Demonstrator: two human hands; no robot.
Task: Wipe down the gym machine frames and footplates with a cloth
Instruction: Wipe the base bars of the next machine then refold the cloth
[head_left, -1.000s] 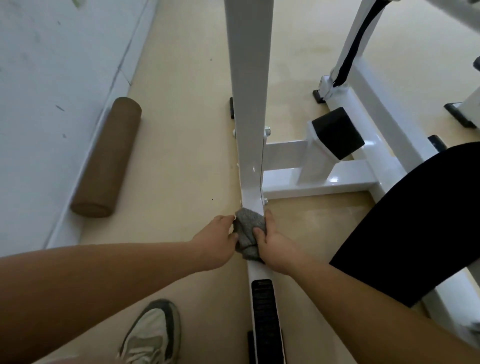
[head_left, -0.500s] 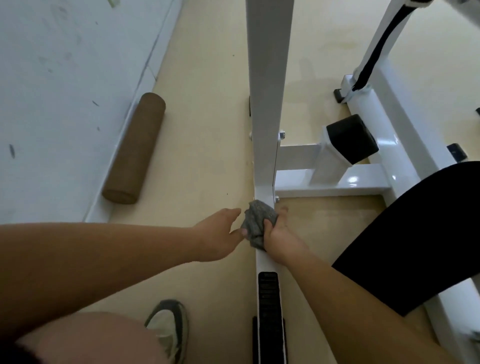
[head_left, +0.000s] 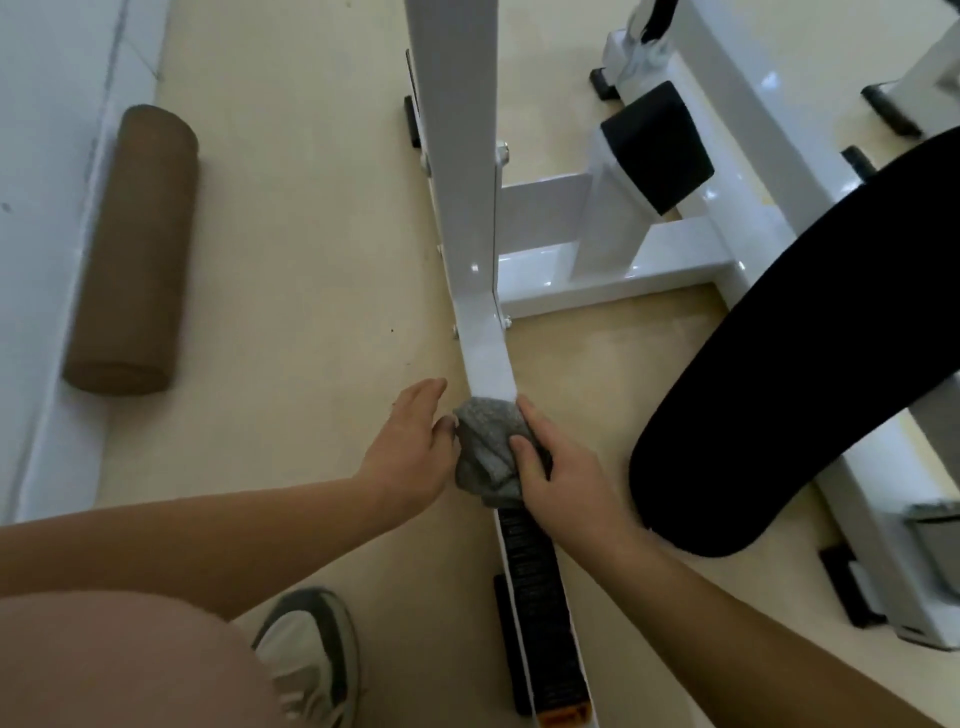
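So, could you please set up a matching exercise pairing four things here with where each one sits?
Things: 1 cloth; 2 brown roll; 3 black pad; 4 shoe.
Places: A along the wall; B on the floor at the view's bottom; C on the floor bar, under the right hand; D atop a short white post.
Pairs: 1-C, 2-A, 3-D, 4-B.

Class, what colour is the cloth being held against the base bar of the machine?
Grey, a mottled grey cloth; it shows in the head view.
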